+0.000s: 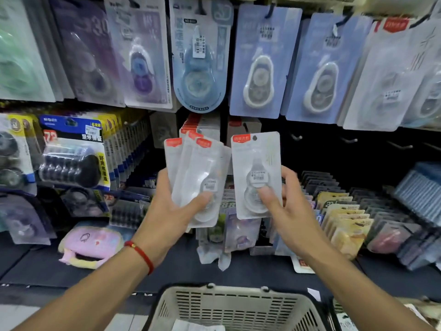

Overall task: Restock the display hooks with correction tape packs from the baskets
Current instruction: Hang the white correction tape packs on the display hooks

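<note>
Both hands are raised at the frame's centre, each closed on stock. Left hand (pixel 175 206) grips a fanned stack (pixel 198 177) of white correction tape packs, thumb pressed across the front pack's lower half and fingers curled behind; three red top tabs show, their print too blurred to read. A red cord bracelet (pixel 140 255) circles that wrist. Right hand (pixel 284 206) pinches a single pack (pixel 256 173), thumb on the blister front, fingers behind its right edge. This pack stands upright, just beside the stack without touching it, with a red tab at its upper left, a hang hole beside the tab and a small barcode sticker on the blister; none of the writing is legible.

Just behind the stack, more red-tabbed packs (pixel 198 126) hang on a hook in the lower row. To the right of them bare hooks (pixel 348 140) jut from the dark panel.

Across the top of the frame hang bigger packs: a blue one (pixel 199 58) at centre marked "NO.3", two pale blue cards (pixel 262 65) to its right, and a purple one (pixel 83 48) at upper left showing "30". At middle left a blue and yellow multipack (pixel 74 154) reads "72" and "6".

Bottom centre, a beige slotted basket (pixel 236 309) sits below the hands with a paper slip inside. Rows of yellow packs (pixel 346 223) stand at lower right, and a pink pouch (pixel 88 244) lies at lower left.
</note>
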Motion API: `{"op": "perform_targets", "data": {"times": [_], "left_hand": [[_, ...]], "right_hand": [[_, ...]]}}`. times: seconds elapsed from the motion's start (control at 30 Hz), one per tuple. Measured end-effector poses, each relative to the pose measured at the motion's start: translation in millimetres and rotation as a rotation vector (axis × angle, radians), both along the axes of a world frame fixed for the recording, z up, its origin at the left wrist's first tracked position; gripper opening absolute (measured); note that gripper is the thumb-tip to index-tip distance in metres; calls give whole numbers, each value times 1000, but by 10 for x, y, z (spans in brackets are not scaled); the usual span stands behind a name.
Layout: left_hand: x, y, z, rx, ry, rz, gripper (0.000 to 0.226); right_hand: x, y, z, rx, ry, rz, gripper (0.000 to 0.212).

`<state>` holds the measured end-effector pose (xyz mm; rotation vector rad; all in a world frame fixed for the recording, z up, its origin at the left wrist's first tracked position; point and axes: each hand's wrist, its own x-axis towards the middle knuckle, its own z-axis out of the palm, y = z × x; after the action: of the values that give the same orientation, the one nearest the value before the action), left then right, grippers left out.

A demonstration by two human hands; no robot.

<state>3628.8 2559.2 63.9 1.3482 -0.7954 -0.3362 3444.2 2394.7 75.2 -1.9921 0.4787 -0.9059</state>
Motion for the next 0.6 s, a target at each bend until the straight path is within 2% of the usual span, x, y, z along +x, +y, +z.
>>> {"op": "perform_targets", "data": {"times": [0.2, 0.43, 0.6], "left_hand": [[71, -32, 16, -84, 56, 55, 68], [28, -23, 45, -88, 56, 19, 72], [51, 0, 33, -93, 83, 3, 72]], "right_hand": [[172, -150, -25, 42, 41, -47, 44], [298, -83, -102, 101, -45, -135, 27], [523, -188, -220, 12, -18, -219, 39]]}}
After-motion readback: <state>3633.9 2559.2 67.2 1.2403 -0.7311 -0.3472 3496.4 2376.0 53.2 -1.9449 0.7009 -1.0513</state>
